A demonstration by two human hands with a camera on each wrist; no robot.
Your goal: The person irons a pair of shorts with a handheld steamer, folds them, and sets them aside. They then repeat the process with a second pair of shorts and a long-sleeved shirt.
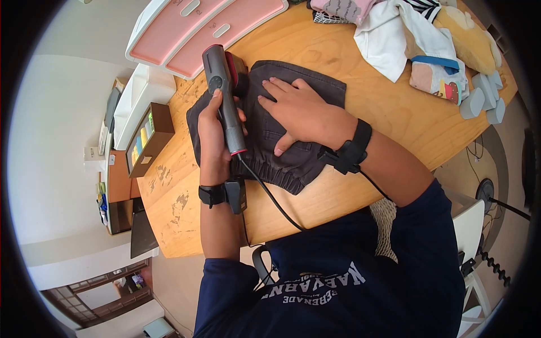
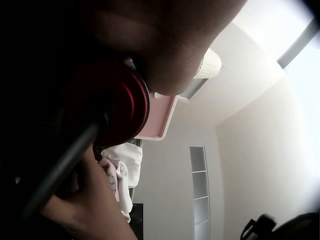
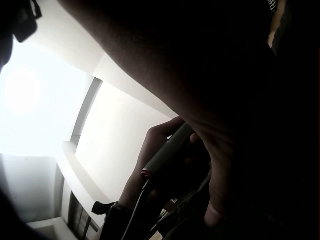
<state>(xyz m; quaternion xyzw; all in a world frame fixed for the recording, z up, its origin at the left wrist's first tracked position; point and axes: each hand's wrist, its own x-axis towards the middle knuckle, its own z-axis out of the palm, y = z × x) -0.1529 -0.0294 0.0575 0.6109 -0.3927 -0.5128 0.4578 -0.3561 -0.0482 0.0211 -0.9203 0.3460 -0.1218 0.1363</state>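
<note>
A dark garment (image 1: 259, 121) with a gathered elastic edge and a pocket lies on the wooden table. My left hand (image 1: 213, 132) grips the grey handle of a corded handheld device (image 1: 230, 115), thumb along its side; its red and black head rests over the garment's upper left part. To the right, my right hand (image 1: 298, 115) lies flat on the cloth with fingers spread. The left wrist view shows the handle's red end (image 2: 122, 105) and cord close up. In the dark right wrist view, the handle (image 3: 167, 152) shows beyond my right hand.
Pink drawers (image 1: 197, 48) stand at the table's back left, beside a brown box (image 1: 152, 138). Piled clothes (image 1: 389, 42), a yellow plush item (image 1: 462, 34) and pale grey blocks (image 1: 484, 96) sit at the back right. The black cord (image 1: 270, 194) runs over the front edge.
</note>
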